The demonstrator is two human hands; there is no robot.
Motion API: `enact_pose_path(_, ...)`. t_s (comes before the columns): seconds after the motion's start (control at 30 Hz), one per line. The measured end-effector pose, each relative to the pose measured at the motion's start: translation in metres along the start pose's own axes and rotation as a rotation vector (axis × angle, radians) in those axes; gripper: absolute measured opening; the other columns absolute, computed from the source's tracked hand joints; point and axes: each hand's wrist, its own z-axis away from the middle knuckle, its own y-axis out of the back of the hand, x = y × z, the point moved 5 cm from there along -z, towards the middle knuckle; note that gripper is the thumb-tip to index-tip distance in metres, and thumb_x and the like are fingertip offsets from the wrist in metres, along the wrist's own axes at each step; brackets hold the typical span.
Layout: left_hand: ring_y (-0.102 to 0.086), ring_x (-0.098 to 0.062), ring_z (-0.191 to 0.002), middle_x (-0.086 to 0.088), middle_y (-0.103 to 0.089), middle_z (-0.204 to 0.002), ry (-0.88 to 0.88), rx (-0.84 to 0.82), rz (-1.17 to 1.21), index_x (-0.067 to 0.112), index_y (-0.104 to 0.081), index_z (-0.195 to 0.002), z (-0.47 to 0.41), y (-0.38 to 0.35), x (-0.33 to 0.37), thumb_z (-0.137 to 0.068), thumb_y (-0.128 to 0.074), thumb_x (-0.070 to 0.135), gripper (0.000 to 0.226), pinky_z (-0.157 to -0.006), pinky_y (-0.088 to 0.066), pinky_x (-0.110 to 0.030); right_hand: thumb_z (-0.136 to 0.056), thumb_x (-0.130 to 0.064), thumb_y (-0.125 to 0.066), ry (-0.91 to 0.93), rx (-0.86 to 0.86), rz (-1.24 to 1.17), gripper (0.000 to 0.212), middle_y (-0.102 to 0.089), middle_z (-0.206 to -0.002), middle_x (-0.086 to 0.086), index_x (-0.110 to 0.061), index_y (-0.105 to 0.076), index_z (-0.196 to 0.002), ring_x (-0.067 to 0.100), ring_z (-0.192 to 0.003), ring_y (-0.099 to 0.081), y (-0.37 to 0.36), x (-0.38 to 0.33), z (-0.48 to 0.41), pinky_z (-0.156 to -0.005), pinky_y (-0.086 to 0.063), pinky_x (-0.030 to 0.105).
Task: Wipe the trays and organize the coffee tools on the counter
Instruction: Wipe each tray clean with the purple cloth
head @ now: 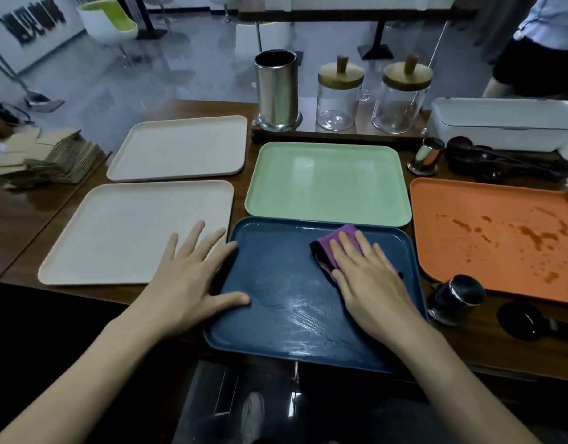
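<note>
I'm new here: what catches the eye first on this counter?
The right hand presses a purple cloth flat on the dark blue tray nearest the camera, which shines with wet streaks, while the left hand rests on its left edge. Just right of it, the orange tray is spattered with brown stains.

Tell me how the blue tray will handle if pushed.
Probably stiff: the blue tray keeps a flat, raised rim. Likely slippery: its surface shines wet. It may slide; the left hand rests on its edge, seemingly bracing it.
</note>
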Motion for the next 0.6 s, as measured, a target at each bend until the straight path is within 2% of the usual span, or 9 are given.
enact_pose_path(0.07, 0.019, -0.024, -0.155, 0.005, -0.001, -0.171, -0.019, -0.024, -0.027, 0.037, -0.015, -0.162, -0.018, -0.003, -0.009, -0.067, -0.019, 0.1, 0.114, -0.124, 0.007, -0.055, -0.109, -0.038, -0.022, -0.01, 0.007, -0.006, 0.056, -0.004, -0.169, -0.005, -0.02, -0.012, -0.161, 0.014, -0.155, 0.008, -0.001, 0.001, 0.0, -0.122, 0.009, 0.031)
enact_pose_path(0.13, 0.02, -0.027, -0.155, 0.003, -0.001, -0.171, -0.065, -0.04, -0.048, 0.038, -0.014, -0.161, -0.029, -0.006, -0.015, -0.067, -0.02, 0.101, 0.113, -0.123, 0.007, -0.057, -0.106, -0.041, -0.017, -0.024, 0.026, -0.012, 0.059, -0.01, -0.168, -0.005, -0.021, -0.018, -0.161, 0.013, -0.155, 0.005, -0.002, 0.0, 0.0, -0.12, 0.01, 0.029)
enact_pose_path(0.23, 0.01, -0.032, -0.156, -0.002, -0.015, -0.17, -0.145, -0.016, -0.056, 0.035, -0.031, -0.158, -0.037, -0.011, -0.02, -0.07, -0.019, 0.102, 0.112, -0.122, -0.001, -0.064, -0.1, -0.044, -0.013, -0.079, 0.041, -0.003, 0.065, -0.015, -0.167, -0.005, -0.022, -0.022, -0.16, 0.015, -0.155, 0.001, -0.007, -0.011, -0.005, -0.121, 0.008, 0.029)
enact_pose_path(0.33, -0.014, -0.039, -0.154, -0.006, -0.039, -0.161, -0.208, 0.033, -0.089, 0.027, -0.052, -0.148, -0.039, -0.014, -0.017, -0.075, -0.019, 0.099, 0.109, -0.117, -0.018, -0.07, -0.1, -0.043, -0.011, -0.097, 0.054, -0.002, 0.065, -0.021, -0.166, -0.004, -0.021, -0.025, -0.159, 0.019, -0.156, -0.003, -0.011, -0.04, -0.021, -0.121, 0.006, 0.031)
enact_pose_path(0.4, -0.024, -0.042, -0.151, -0.007, -0.047, -0.155, -0.246, 0.074, -0.082, 0.024, -0.057, -0.144, -0.041, -0.014, -0.017, -0.077, -0.024, 0.097, 0.105, -0.114, -0.023, -0.072, -0.102, -0.038, -0.02, -0.081, 0.075, -0.01, 0.059, -0.026, -0.164, -0.002, -0.02, -0.029, -0.158, 0.022, -0.155, -0.007, -0.017, -0.07, -0.039, -0.122, 0.001, 0.036)
enact_pose_path(0.47, -0.025, -0.042, -0.151, -0.007, -0.047, -0.155, -0.28, 0.105, -0.076, 0.022, -0.056, -0.144, -0.043, -0.015, -0.016, -0.077, -0.027, 0.095, 0.103, -0.114, -0.022, -0.072, -0.102, -0.035, -0.032, -0.046, 0.068, 0.0, 0.057, -0.028, -0.164, -0.001, -0.019, -0.03, -0.157, 0.025, -0.155, -0.008, -0.023, -0.101, -0.056, -0.122, -0.001, 0.039)
enact_pose_path(0.53, -0.024, -0.041, -0.152, -0.007, -0.047, -0.156, -0.299, 0.113, -0.056, 0.02, -0.057, -0.142, -0.044, -0.014, -0.016, -0.076, -0.028, 0.095, 0.103, -0.115, -0.02, -0.072, -0.098, -0.033, -0.05, -0.018, 0.028, -0.004, 0.069, -0.02, -0.167, -0.001, -0.019, -0.023, -0.159, 0.025, -0.156, 0.0, -0.029, -0.122, -0.068, -0.122, 0.004, 0.04)
enact_pose_path(0.6, -0.021, -0.039, -0.153, -0.006, -0.045, -0.157, -0.305, 0.118, -0.031, 0.019, -0.057, -0.139, -0.046, -0.014, -0.015, -0.075, -0.028, 0.095, 0.103, -0.117, -0.017, -0.07, -0.095, -0.027, -0.057, -0.028, 0.011, -0.022, 0.075, -0.015, -0.168, -0.003, -0.02, -0.019, -0.16, 0.023, -0.155, 0.007, -0.028, -0.129, -0.073, -0.122, 0.006, 0.039)
